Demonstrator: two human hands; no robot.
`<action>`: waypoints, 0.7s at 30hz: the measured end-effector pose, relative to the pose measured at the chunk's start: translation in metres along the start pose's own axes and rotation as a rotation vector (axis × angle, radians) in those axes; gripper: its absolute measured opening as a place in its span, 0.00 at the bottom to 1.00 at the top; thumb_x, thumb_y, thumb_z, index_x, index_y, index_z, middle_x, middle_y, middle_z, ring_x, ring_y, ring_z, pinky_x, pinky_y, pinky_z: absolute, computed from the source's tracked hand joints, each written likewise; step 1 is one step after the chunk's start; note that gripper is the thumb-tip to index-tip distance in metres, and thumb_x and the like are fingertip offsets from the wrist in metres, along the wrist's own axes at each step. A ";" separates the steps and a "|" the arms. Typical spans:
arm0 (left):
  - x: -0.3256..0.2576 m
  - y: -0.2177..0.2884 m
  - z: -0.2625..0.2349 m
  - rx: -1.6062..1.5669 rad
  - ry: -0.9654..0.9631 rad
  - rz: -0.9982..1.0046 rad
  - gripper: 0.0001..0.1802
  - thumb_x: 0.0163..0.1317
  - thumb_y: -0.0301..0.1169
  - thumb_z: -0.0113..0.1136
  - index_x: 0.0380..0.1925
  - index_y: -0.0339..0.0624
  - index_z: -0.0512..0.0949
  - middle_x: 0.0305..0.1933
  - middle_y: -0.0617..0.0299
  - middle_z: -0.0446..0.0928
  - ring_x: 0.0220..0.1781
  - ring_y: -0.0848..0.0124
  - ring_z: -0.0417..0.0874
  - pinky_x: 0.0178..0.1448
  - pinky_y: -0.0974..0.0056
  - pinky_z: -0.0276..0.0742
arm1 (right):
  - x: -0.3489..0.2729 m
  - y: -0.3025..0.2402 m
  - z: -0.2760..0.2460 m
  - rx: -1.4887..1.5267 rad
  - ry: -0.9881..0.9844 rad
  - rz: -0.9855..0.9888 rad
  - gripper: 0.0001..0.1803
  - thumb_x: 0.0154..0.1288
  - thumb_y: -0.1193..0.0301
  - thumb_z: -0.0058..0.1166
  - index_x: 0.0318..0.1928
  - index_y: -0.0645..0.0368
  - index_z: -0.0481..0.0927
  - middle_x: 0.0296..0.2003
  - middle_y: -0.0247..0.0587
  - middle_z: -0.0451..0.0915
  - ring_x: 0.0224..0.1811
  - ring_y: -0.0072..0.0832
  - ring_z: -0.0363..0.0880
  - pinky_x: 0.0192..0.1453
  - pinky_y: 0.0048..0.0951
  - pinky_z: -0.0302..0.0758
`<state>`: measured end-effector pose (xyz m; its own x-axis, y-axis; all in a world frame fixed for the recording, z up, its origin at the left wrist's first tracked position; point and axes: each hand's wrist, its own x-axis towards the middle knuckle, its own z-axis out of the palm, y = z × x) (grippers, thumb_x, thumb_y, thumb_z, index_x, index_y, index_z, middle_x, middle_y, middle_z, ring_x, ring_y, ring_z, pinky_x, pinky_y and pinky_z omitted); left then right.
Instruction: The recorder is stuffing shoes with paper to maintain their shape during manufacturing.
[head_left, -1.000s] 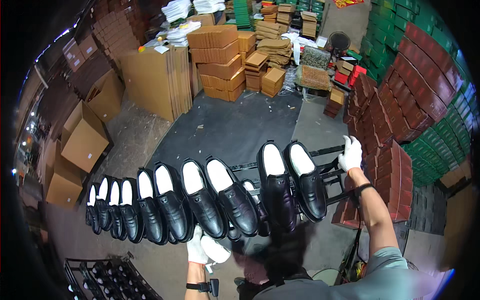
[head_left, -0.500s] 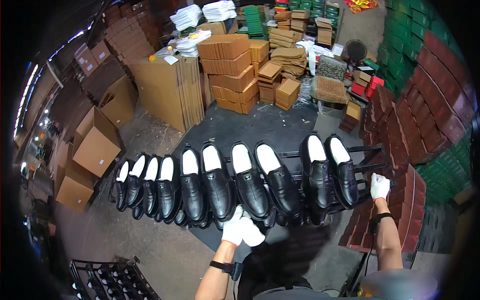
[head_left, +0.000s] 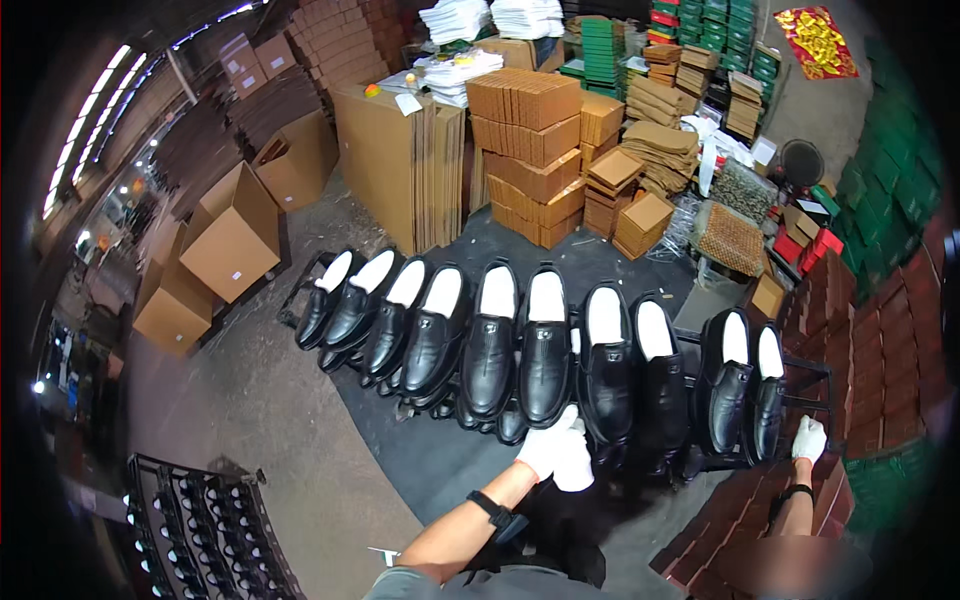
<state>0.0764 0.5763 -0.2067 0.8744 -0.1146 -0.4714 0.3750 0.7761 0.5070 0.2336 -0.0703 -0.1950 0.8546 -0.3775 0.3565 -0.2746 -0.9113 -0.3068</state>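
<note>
Black leather slip-on shoes with white insoles stand in a long row on a black metal rack (head_left: 812, 368), toes toward me. More black shoes show below the top row. My left hand (head_left: 558, 450), in a white glove, is closed beneath the toe of a middle shoe (head_left: 545, 375). Whether it grips the rack or something else is hidden under the toes. At the rack's right end, my right hand (head_left: 808, 438), also white-gloved, is closed in a fist around the frame, beside the last shoe (head_left: 768, 405). Dark bands circle both wrists.
A second rack of shoes (head_left: 205, 520) stands at the lower left. Open cardboard cartons (head_left: 232, 235) are on the left, flat cardboard (head_left: 385, 165) and brown box stacks (head_left: 525, 105) behind. Dark red boxes (head_left: 890, 335) and green boxes (head_left: 890, 190) line the right side.
The view has swung left, so the surroundings sit further right in it. Both hands stay by the same places on the rack, which now slants down toward the right in the picture.
</note>
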 end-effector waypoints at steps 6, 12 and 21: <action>0.017 0.001 -0.029 -0.019 -0.089 0.085 0.09 0.87 0.40 0.64 0.42 0.55 0.82 0.32 0.76 0.77 0.31 0.75 0.81 0.36 0.63 0.80 | -0.024 0.017 0.030 0.061 0.038 0.008 0.27 0.84 0.54 0.53 0.39 0.69 0.90 0.39 0.64 0.91 0.42 0.60 0.91 0.52 0.57 0.81; 0.064 -0.007 -0.028 -0.051 -0.183 0.144 0.06 0.86 0.40 0.66 0.44 0.57 0.84 0.30 0.75 0.77 0.29 0.77 0.80 0.33 0.65 0.79 | -0.018 0.065 0.040 -0.005 -0.059 0.031 0.33 0.89 0.49 0.48 0.48 0.69 0.91 0.46 0.63 0.93 0.48 0.57 0.92 0.57 0.55 0.82; 0.115 -0.021 -0.002 0.039 0.009 0.075 0.21 0.80 0.48 0.71 0.33 0.45 0.83 0.26 0.61 0.83 0.24 0.61 0.86 0.29 0.52 0.83 | 0.003 0.138 0.060 -0.203 0.037 0.126 0.31 0.91 0.53 0.46 0.78 0.63 0.78 0.68 0.63 0.85 0.60 0.58 0.88 0.68 0.51 0.84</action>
<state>0.1687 0.5480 -0.2733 0.8978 -0.0510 -0.4374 0.3200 0.7577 0.5687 0.2247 -0.1872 -0.2891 0.7923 -0.4926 0.3600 -0.4642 -0.8696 -0.1683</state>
